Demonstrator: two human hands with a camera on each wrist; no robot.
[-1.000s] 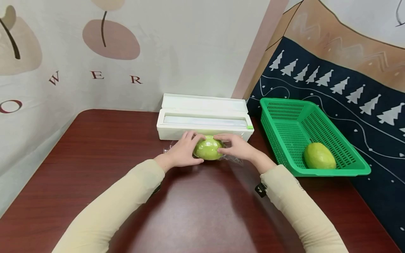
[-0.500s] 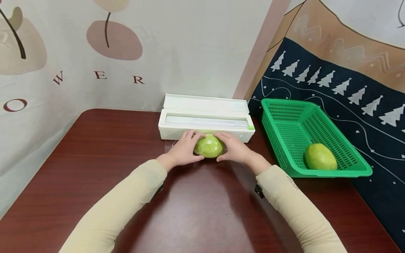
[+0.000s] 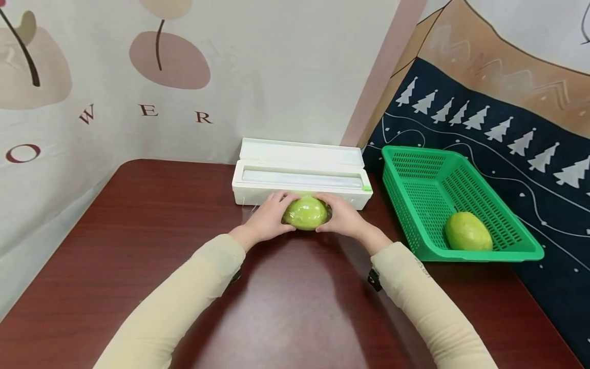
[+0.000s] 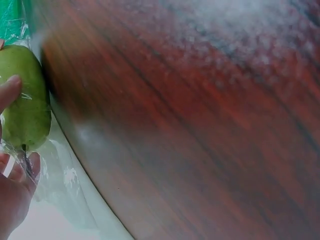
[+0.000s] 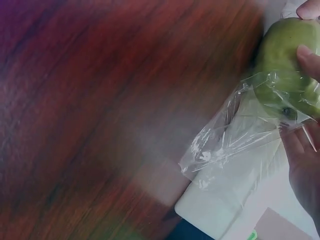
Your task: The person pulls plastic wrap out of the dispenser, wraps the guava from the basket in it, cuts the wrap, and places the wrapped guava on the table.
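Observation:
A green pear (image 3: 306, 212) in clear cling film lies sideways on the table, just in front of a white film dispenser box (image 3: 304, 187). My left hand (image 3: 269, 218) grips its left side, thumb nearest me and fingers behind. On the opposite side my right hand (image 3: 345, 219) holds it the same way. In the left wrist view a dark stem pokes out at the left hand's end. Loose cling film (image 5: 220, 145) spreads out past the pear's end in the right wrist view. The pear's underside is hidden.
To the right stands a green perforated basket (image 3: 498, 256) with another pear (image 3: 468, 231) inside. The dispenser's lid (image 3: 301, 152) is raised against the wall cloth. Dark red-brown wood forms the table (image 3: 138, 230). A navy cloth with white trees hangs at right.
My right hand has shifted left, from the film's loose end onto the pear's side, and the film at right has gone in under it. My left hand has stayed on the pear.

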